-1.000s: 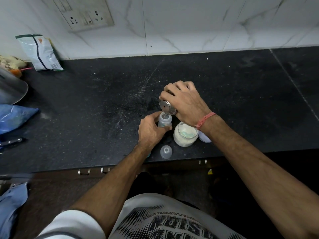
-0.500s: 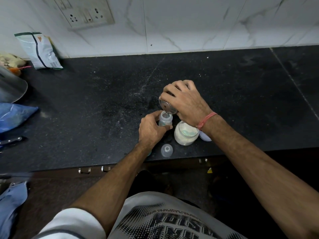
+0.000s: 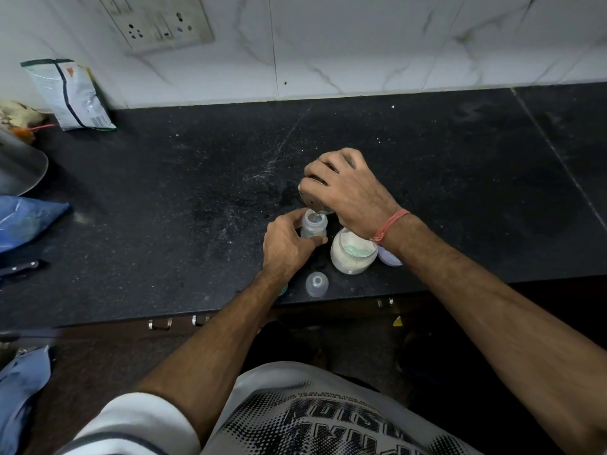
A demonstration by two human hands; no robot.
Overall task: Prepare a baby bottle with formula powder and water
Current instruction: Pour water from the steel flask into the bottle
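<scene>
Water going into baby bottle (image 3: 313,226) from tilted glass (image 3: 312,201), lip right over the open neck. Right hand (image 3: 349,192) wrapped over the glass from above, fingers curled round its wall, so the tilt can be eased by the wrist (most of the glass is hidden under the hand, so how much water is left cannot be told). Left hand (image 3: 287,247) curled round the bottle's lower body, thumb and fingers pinching it against the black countertop (image 3: 164,192); probably held low like that to keep the light bottle upright while leaving the mouth free for the stream.

Just right of the bottle, open jar of formula powder (image 3: 353,252), with what looks like a pale green scoop lying in it; jar lid (image 3: 391,257) tucked behind it under the right wrist. Bottle nipple (image 3: 317,284) parked near the counter edge, just in front of the bottle, within reach for closing.

Judged stage: filling with water; whether powder is already inside is unclear. Main risk: narrow neck, easy to overshoot and spill onto the counter.
</scene>
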